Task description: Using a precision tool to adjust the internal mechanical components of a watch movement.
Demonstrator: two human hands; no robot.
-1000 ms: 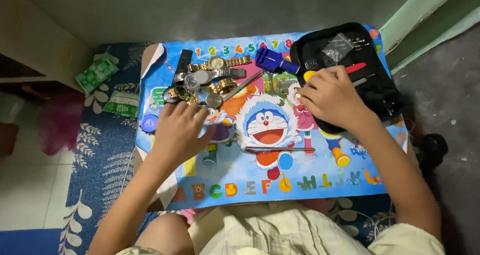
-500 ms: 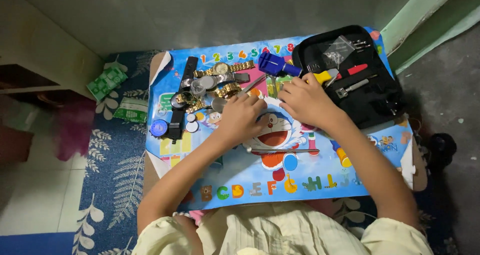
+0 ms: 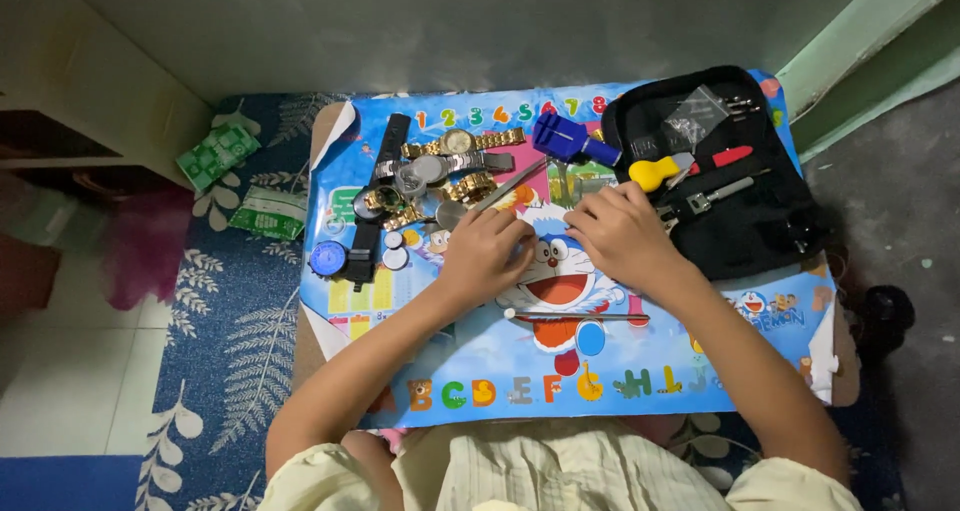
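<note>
L hand [image 3: 487, 254]: curled, fingertips pinched tog. on a small item at the centre of the bench [image 3: 700, 371]; couldn't tell what it was, too small and hidden under the fingers.
R hand [image 3: 622, 233]: curled just beside L, fingers bent down toward the same spot; couldn't tell if it clamped anything.
Work spot: mid-mat, on the cartoon print, between watch pile [image 3: 440, 176] and black tool case [image 3: 740, 201].
Nearby: thin rod tool [image 3: 575, 316] lay just below both hands; tweezers [image 3: 510, 184] just above L; blue press tool [image 3: 570, 143] and yellow-handled driver [image 3: 655, 173] near R.
Doing it well, my call: keep wrists planted on mat, hold the part low over the bench so a slip doesn't send it off.
Edges: near edge sat close to my lap; left mat corner [image 3: 335, 126] curled up; small round parts [image 3: 392, 249] loose by L.
Open room: bare mat lower-right, below the case; L side crowded.
</note>
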